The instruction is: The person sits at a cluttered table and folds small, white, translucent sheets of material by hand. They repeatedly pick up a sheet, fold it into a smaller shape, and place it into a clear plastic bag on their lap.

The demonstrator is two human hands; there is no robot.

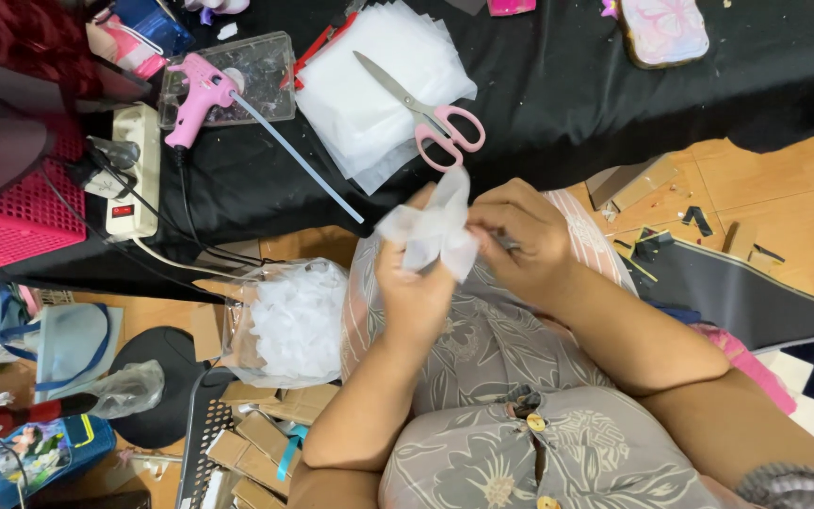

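Pinching the folded white sheer fabric piece [433, 234] above the lap, the left hand [414, 283] should keep its closed grip firm while the right hand [520, 240], also clasping it, gathers the folds evenly.

Scissors [426, 108] on sheets [379, 85]; glue gun [198, 94] left

Left hand [414, 283] raised, grip closed; right hand [520, 240] pinching.
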